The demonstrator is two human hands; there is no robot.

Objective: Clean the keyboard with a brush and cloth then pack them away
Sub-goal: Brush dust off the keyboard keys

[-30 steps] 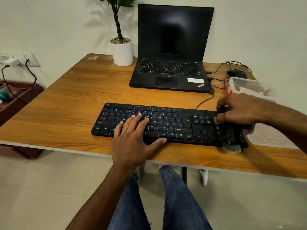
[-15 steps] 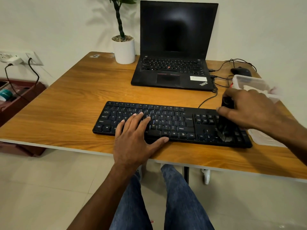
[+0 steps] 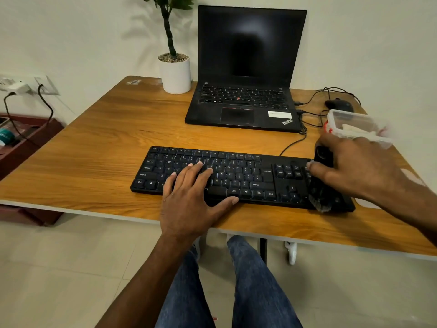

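Right hand (image 3: 359, 166) grip closed on black brush (image 3: 321, 181), bristles on keyboard (image 3: 248, 178) right end. Left hand (image 3: 189, 197) flat, open, pressing keys well left of grip.

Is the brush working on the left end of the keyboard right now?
No, the right hand holds the brush over the right end of the keyboard, while the left hand lies flat on the letter keys.

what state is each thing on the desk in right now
laptop: lid open, screen dark
keyboard: flat on the desk, cable attached
brush: bristles on the keyboard's right end
plastic container: no lid on, something white inside
left hand: open, pressing the keys
right hand: grip closed on the brush
mouse: untouched behind the container
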